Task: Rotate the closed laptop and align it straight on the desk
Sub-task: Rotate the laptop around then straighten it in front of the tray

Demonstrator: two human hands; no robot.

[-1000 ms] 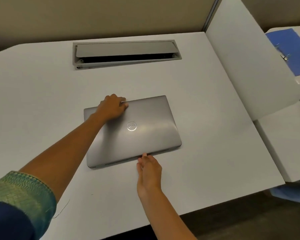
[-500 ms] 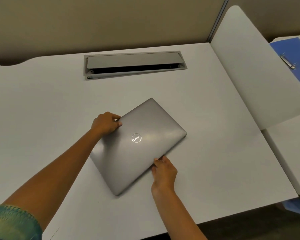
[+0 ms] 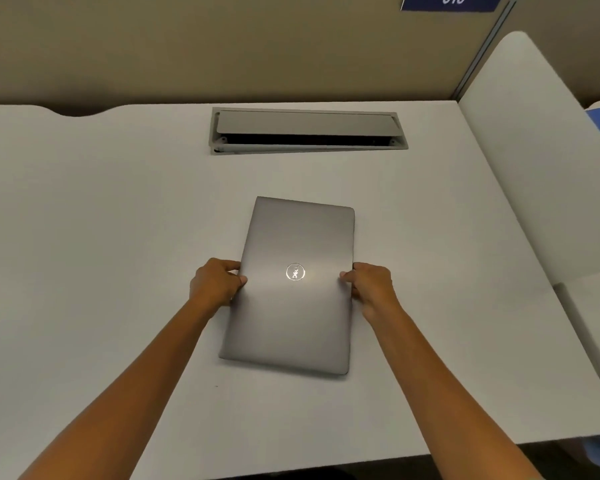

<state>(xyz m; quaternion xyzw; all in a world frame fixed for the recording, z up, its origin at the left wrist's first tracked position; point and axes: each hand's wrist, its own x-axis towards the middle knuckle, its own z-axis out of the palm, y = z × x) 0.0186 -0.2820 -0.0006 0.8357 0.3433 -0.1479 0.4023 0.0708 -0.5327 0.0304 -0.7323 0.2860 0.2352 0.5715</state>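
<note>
**Laptop turned lengthwise on desk**

We see the one closed laptop, slanted half a second ago, now lying long edge toward us at the desk's middle. Two hands grip it: left hand and right hand each pinch a long edge.

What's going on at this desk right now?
A person is turning a closed grey laptop on a white desk. The left hand grips its left long edge and the right hand grips the right long edge, both about midway along. The laptop lies flat with its short sides toward and away from the person, slightly skewed to the desk edge, so it is not quite straight. Beyond it sits a cable hatch with its lid part open.
</note>
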